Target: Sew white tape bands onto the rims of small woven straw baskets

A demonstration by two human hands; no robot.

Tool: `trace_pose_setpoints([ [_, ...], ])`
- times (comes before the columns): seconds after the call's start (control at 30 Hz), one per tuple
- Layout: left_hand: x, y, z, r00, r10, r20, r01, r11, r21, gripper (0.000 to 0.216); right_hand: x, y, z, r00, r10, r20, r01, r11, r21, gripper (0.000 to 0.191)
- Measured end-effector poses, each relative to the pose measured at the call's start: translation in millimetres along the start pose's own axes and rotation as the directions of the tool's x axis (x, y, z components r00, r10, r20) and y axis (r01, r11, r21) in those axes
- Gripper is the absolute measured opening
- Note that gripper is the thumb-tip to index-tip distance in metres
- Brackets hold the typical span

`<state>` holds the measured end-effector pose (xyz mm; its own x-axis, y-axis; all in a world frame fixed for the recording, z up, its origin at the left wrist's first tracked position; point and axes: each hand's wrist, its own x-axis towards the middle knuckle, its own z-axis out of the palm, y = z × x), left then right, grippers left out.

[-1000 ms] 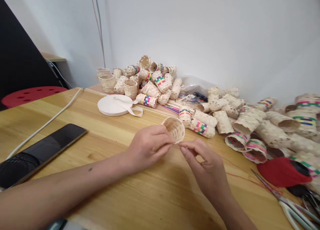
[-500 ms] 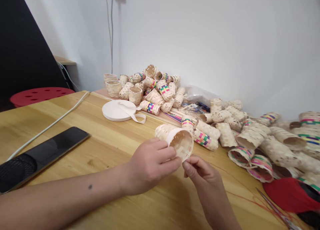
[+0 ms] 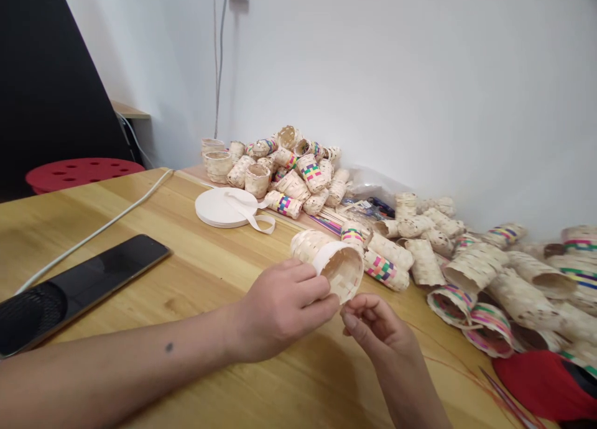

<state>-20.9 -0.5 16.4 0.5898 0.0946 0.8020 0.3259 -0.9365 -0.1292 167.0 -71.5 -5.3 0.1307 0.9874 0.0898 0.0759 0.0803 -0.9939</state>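
A small woven bamboo basket (image 3: 308,245) lies tilted in my left hand (image 3: 284,311), its open mouth facing right and towards me. My left fingers are wrapped round its near side, close to the rim. A white ribbon band (image 3: 327,255) runs round the rim. Just below the lower edge of the mouth, my right hand (image 3: 380,332) has thumb and forefinger pinched together. Whatever sits in that pinch is too small to make out. Thin red thread (image 3: 448,364) trails over the table to the right of this hand.
A roll of white ribbon (image 3: 219,206) lies beyond the phone (image 3: 93,286) and white cable (image 3: 97,230). Woven baskets (image 3: 291,186) are heaped along the wall, spreading right. Scissors (image 3: 506,395) and a red item (image 3: 541,379) lie at the right on the wooden table (image 3: 224,392).
The view has shifted slightly, so the background sits a little further right. My right fingertips have dropped slightly from the rim. My left hand still grips the basket.
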Motion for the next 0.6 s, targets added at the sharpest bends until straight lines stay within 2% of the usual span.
trace_pose_setpoints([
  [0.3, 0.6, 2.0, -1.3, 1.0, 0.015, 0.007, -0.014, 1.0, -0.021, 0.021, -2.7, -3.8, 2.6, 0.998, -0.065, -0.001, 0.065, 0.993, -0.097, 0.015],
  [0.6, 0.2, -1.8, -1.6, 1.0, -0.001, -0.014, 0.001, 1.0, -0.005, 0.017, -1.6, -8.6, 2.1, 0.986, -0.166, -0.008, 0.16, 0.961, -0.224, 0.018],
])
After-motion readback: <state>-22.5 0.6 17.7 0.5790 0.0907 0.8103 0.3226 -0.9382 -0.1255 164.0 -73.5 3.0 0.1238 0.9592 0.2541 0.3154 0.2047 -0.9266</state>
